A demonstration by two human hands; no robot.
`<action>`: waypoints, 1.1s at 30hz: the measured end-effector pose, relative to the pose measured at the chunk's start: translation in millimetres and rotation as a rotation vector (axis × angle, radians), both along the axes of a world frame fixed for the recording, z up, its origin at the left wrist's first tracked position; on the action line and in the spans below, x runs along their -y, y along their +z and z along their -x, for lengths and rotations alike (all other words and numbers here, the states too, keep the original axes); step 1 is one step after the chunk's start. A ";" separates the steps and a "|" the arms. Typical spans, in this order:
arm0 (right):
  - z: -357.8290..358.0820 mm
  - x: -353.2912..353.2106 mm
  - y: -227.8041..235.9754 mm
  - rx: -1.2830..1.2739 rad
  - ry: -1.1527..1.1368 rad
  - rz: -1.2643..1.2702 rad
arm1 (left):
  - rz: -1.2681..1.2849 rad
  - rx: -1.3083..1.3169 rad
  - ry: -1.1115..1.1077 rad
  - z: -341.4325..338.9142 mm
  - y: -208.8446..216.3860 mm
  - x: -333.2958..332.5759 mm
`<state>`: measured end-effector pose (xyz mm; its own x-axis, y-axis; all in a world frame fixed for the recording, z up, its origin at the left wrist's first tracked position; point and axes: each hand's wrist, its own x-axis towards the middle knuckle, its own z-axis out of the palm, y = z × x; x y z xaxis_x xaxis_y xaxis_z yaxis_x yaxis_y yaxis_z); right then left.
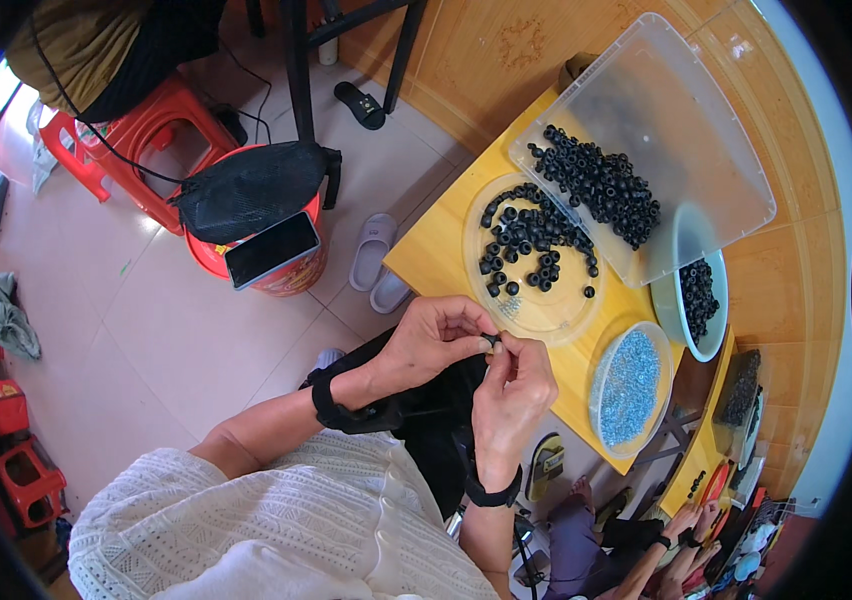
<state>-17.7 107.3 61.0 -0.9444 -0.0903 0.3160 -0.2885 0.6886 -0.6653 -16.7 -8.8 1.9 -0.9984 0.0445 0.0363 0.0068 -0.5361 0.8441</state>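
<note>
My left hand (428, 346) and my right hand (516, 392) meet in front of my lap, near the table's edge. Between their fingertips is a small black piece (491, 341), mostly covered by the fingers. Both hands are closed in a pinch on it. Beyond them a round clear tray (480, 226) lies on the yellow table (433, 239), with many small black rounded pieces (529, 229) scattered in it, some showing a hole. A few tiny clear bits (509, 307) lie at the tray's near edge.
A large translucent bin (698, 140) of black pieces leans over the table. Beside it are a pale green bowl (662, 300) and a dish of light blue bits (630, 388). A phone (273, 249) and black bag (254, 190) top a red bucket (296, 276). Other people's hands (687, 518) work lower right.
</note>
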 end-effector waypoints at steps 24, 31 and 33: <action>6.1 -5.2 -24.8 -0.101 0.035 0.094 | -0.023 0.119 0.143 5.2 6.7 -20.2; 9.0 -19.3 -20.7 -0.101 0.052 0.077 | 0.038 0.142 -0.004 5.2 2.6 -19.0; 7.7 -22.0 -19.2 -0.078 0.062 0.054 | 0.117 0.142 -0.068 6.4 -2.3 -19.3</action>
<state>-25.4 129.3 41.8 -0.9098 -0.1287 0.3946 -0.3820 0.6316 -0.6747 -23.1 10.5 -0.4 -0.9875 0.1081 -0.1145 -0.1502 -0.4291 0.8907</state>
